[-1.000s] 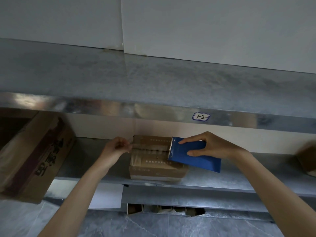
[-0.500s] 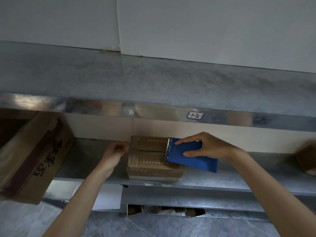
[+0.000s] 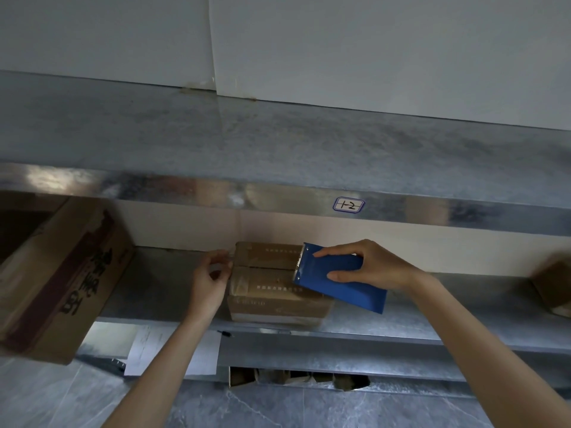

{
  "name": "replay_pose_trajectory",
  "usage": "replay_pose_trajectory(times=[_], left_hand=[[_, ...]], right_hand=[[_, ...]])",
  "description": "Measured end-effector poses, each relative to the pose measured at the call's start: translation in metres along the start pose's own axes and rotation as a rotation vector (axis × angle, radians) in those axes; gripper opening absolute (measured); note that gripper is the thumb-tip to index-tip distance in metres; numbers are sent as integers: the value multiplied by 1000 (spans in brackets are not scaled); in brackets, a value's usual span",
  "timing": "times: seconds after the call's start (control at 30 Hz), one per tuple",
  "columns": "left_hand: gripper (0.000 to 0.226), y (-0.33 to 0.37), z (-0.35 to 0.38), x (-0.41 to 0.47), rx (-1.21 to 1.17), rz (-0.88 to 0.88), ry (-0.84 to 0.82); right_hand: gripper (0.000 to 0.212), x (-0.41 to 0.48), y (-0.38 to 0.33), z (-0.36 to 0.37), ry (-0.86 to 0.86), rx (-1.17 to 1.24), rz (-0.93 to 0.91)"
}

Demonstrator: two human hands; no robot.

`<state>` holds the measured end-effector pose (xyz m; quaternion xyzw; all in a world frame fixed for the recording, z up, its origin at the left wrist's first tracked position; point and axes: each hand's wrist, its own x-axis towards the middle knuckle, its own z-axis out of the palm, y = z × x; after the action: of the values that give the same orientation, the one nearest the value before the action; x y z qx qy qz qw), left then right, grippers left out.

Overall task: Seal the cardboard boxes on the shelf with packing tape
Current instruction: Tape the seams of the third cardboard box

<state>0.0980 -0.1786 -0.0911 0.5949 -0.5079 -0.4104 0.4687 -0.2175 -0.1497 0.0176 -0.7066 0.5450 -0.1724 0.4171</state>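
Head view: right grip (image 3: 370,267) around dispenser (image 3: 336,284) atop box (image 3: 268,293), left grip (image 3: 210,279) tight on tape (image 3: 220,267) at left edge.

A small white label with a blue outline (image 3: 348,205) on the front edge of the upper metal shelf (image 3: 185,193) reads "1-2" in handwriting. The large brown cardboard box (image 3: 58,279) at left bears big dark Chinese characters, turned sideways. The pale print on the small brown cardboard box (image 3: 268,291) in the middle is too small to read.
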Motion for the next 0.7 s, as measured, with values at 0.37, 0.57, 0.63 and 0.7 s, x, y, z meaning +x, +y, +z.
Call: replay_pose_trajectory(times=[0.37,0.57,0.63,0.7], left_hand=[[13,-9,3,-8,157,54,128],[15,-21,2,-12,246,52,88],[14,-22,1,-13,249,40,91],[12,-14,0,-12,197,45,133]], right_hand=[[40,0,2,3,2,4,-9],[40,0,2,2,2,-2,-2],[40,-1,2,2,3,-3,-3],[40,-1,2,2,6,4,-2]])
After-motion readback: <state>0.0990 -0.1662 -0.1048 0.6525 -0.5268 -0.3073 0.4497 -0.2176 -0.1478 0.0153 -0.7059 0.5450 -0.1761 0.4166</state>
